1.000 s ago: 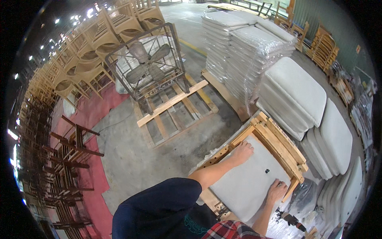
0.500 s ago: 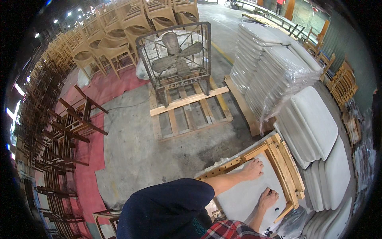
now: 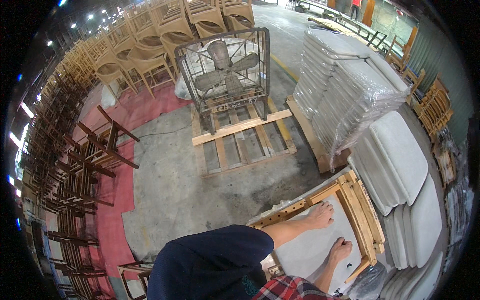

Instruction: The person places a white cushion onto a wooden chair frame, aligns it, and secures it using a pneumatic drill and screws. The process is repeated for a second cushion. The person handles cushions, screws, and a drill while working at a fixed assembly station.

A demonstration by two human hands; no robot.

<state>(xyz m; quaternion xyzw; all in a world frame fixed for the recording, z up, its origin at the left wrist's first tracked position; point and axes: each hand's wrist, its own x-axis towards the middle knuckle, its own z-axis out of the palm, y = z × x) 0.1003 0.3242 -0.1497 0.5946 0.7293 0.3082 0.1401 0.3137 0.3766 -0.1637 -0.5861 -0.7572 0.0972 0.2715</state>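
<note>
A light wooden chair seat frame (image 3: 357, 210) lies in front of me with a flat grey seat panel (image 3: 305, 250) set inside it. My left hand (image 3: 320, 215) rests flat on the panel's far edge, beside the frame's rail, fingers stretched out and holding nothing. My right hand (image 3: 341, 248) sits lower on the same panel with its fingers curled into a fist; nothing shows in it. A dark blue sleeve covers my left upper arm, and plaid cloth shows at the bottom edge.
A caged floor fan (image 3: 227, 65) stands on a wooden pallet (image 3: 240, 135) ahead. Plastic-wrapped stacks of grey cushions (image 3: 350, 90) rise at the right, with loose grey cushions (image 3: 400, 160) leaning beside the frame. Dark chair frames (image 3: 75, 175) and pale wooden chairs (image 3: 145, 45) line the left and back.
The view has shifted so the fan and pallet sit more central. Both hands have stayed on the grey panel, and the right hand's fingers have curled in.
</note>
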